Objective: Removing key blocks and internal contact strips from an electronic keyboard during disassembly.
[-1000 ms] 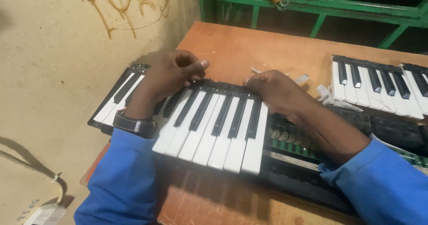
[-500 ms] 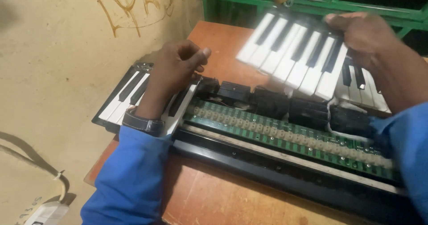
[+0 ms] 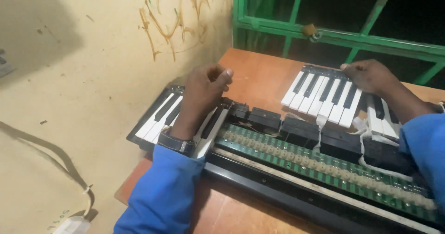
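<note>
I note the right hand, fingers curled over its far edge, has lowered the detached white-and-black plastic key block from mid-air onto the orange wooden table. The green circuit strip stays uncovered. The left hand, loosely curled, still steadies the remaining keys.

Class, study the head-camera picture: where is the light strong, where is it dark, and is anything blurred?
Head view: light falls evenly on the wall and wooden table; beyond the green window bars it is black; a soft shadow sits on the wall's upper left; the left hand, right hand and lifted block of keys look fairly sharp.
</note>
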